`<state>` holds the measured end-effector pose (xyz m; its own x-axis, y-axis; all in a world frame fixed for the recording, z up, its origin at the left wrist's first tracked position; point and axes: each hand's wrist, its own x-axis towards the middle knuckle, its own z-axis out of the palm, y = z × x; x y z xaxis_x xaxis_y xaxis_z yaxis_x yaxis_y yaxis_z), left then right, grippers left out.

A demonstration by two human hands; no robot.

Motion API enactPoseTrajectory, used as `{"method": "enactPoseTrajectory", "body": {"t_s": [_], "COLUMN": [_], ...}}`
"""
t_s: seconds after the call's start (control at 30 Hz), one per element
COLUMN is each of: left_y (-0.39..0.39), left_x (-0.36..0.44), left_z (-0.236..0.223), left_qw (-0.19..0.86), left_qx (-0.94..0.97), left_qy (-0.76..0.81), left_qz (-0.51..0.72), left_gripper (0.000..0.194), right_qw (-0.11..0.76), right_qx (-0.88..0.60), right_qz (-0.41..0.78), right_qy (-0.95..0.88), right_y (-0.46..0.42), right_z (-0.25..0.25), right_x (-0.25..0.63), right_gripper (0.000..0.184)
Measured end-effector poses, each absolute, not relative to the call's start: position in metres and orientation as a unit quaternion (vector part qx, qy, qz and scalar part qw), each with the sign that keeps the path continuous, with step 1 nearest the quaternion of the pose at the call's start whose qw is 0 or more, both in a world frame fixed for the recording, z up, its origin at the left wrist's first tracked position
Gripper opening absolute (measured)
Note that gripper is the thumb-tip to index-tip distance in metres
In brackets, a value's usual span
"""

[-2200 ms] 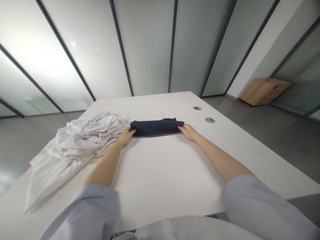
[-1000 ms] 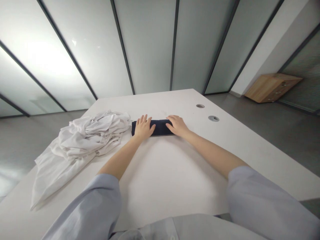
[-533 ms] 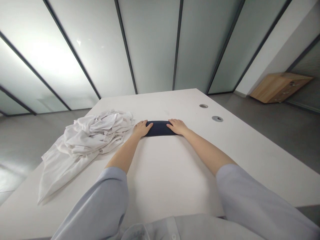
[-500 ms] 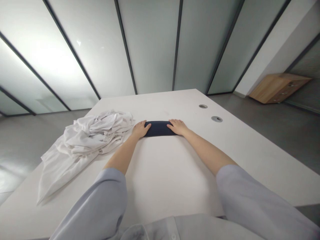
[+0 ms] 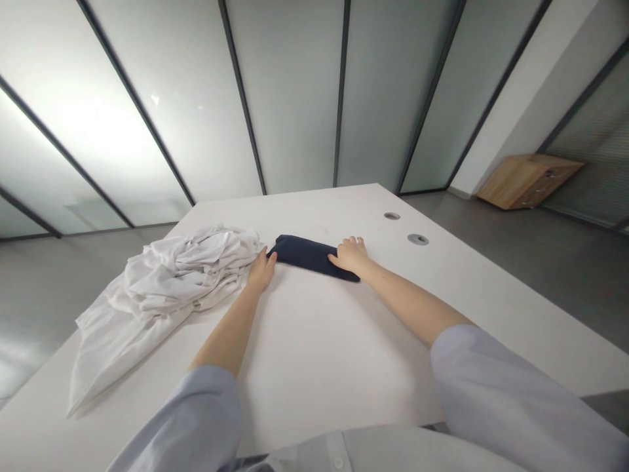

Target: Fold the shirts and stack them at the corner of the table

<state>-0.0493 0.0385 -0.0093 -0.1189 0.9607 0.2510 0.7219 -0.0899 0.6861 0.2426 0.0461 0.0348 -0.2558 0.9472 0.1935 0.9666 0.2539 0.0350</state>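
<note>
A dark navy folded cloth (image 5: 307,254) lies on the white table (image 5: 314,341), turned at a slant with its right end nearer me. My right hand (image 5: 350,255) rests on that right end, fingers curled over the fabric. My left hand (image 5: 261,269) lies flat with fingers stretched out, just off the cloth's left end, its thumb close to the corner and its outer side against the pile of white garments (image 5: 162,282).
The crumpled white garments spread over the table's left part, one piece trailing toward the near left edge. Two round cable grommets (image 5: 417,239) sit at the right. Frosted glass panels stand behind the table; a wooden cabinet (image 5: 528,179) is on the floor at far right.
The navy cloth went from a wide strip held at both ends to a short bundle, and has just turned slantwise. My left hand slid off its left end; my right stays on it.
</note>
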Motion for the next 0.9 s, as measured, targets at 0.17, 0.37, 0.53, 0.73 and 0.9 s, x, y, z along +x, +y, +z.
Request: {"method": "enactPoseTrajectory", "body": {"t_s": [0.17, 0.37, 0.53, 0.73, 0.9], "left_y": [0.041, 0.041, 0.043, 0.036, 0.03], "left_x": [-0.052, -0.053, -0.055, -0.043, -0.041], "left_z": [-0.012, -0.014, -0.015, -0.013, -0.01], "left_qw": [0.174, 0.189, 0.182, 0.103, 0.111], "left_qx": [0.625, 0.619, 0.628, 0.675, 0.686], "left_qy": [0.641, 0.645, 0.638, 0.648, 0.633], "left_qz": [0.409, 0.407, 0.406, 0.336, 0.341], "left_gripper": [0.058, 0.06, 0.053, 0.052, 0.055], "right_qw": [0.097, 0.092, 0.107, 0.155, 0.178], "right_qx": [-0.475, -0.522, -0.599, -0.758, -0.848], "right_qz": [-0.015, 0.034, 0.024, -0.028, 0.016], "right_qy": [-0.875, -0.847, -0.793, -0.632, -0.498], "right_y": [0.048, 0.045, 0.06, 0.082, 0.09], "right_z": [0.035, 0.014, 0.016, 0.017, 0.011], "right_x": [0.228, 0.217, 0.253, 0.346, 0.404], "right_gripper": [0.066, 0.064, 0.061, 0.054, 0.054]}}
